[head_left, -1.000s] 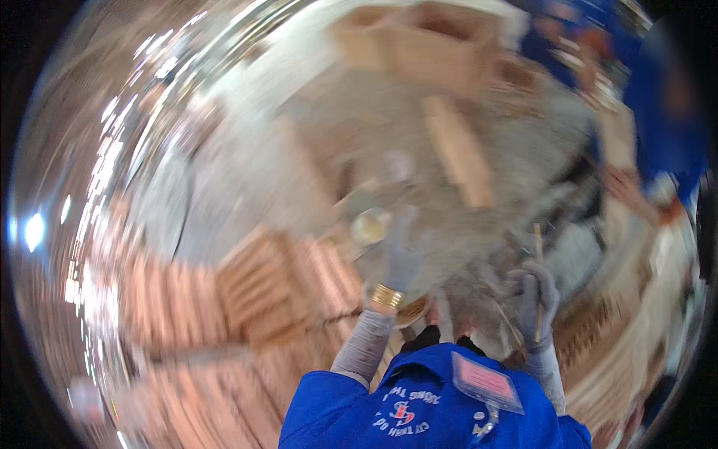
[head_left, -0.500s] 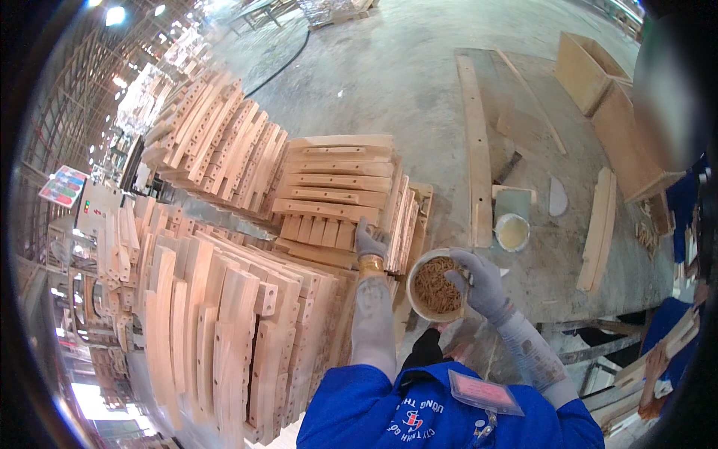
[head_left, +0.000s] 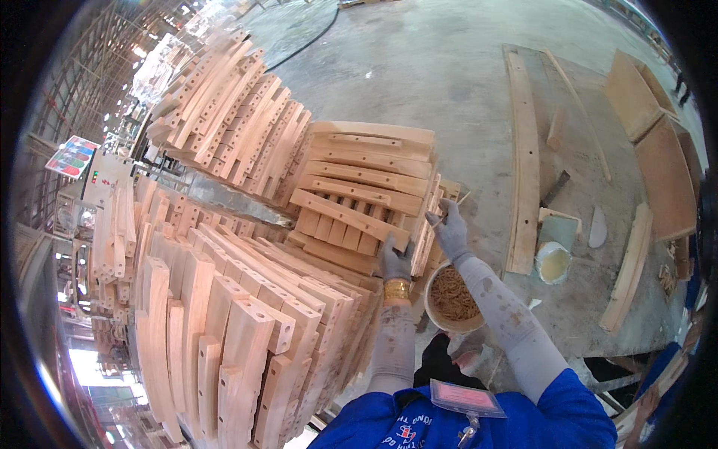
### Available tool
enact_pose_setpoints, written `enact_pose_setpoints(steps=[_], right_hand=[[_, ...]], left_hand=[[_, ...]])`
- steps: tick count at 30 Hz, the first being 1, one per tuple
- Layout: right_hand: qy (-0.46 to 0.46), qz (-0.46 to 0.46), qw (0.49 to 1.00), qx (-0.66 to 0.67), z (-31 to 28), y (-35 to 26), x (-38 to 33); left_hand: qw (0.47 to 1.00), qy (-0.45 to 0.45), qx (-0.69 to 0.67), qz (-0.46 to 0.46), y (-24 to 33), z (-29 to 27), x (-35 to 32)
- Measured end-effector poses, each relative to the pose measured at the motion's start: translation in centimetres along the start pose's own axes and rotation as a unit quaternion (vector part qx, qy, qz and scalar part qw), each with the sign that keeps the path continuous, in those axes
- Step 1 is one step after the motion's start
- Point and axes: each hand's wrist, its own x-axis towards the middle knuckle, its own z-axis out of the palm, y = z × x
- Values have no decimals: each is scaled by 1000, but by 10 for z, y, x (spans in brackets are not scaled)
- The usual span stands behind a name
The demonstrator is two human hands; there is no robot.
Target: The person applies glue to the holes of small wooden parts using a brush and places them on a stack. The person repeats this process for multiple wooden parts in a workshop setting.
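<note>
My gloved left hand (head_left: 394, 260) grips the near right end of a light wooden rail (head_left: 350, 217), which lies at a slant on top of a stack of similar rails (head_left: 366, 161). Just right of that end is my gloved right hand (head_left: 451, 230), its thumb and fingers pinched on what looks like a small wooden dowel, mostly hidden by the fingers. Below my right forearm sits a round white tub (head_left: 479, 323) holding many small brown wooden dowels (head_left: 453, 293).
Tall stacks of drilled wooden rails stand at the near left (head_left: 247, 329) and far left (head_left: 232, 120). On the right, a board on the floor carries a long plank (head_left: 523, 165), a tub of pale paste (head_left: 553, 263) and a curved wooden piece (head_left: 627, 269). Wooden boxes (head_left: 662, 172) stand beyond.
My right hand has left the tub of dowels and come up beside the rail end. My left hand has pulled the rail's end nearer, so it now lies slanted. The view has shifted.
</note>
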Motion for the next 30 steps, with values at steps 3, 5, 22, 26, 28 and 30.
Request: enact_pose_setpoints(steps=[3, 5, 22, 26, 28, 30], right_hand=[[51, 99, 989, 96, 35, 35, 13], [38, 198, 957, 211, 49, 28, 17], [-163, 186, 931, 268, 10, 8, -22], [-111, 253, 900, 337, 1, -6, -25], [-118, 257, 904, 320, -11, -8, -21], [-134, 285, 885, 342, -14, -17, -25]], left_hand=[[999, -46, 26, -3, -4, 4, -7], [998, -46, 36, 9, -1, 1, -7], [921, -105, 295, 232, 12, -27, -39], [994, -106, -11, 36, 8, -17, -44], [996, -71, -49, -16, 5, -1, -62], [997, 43, 30, 62, -2, 10, -56]])
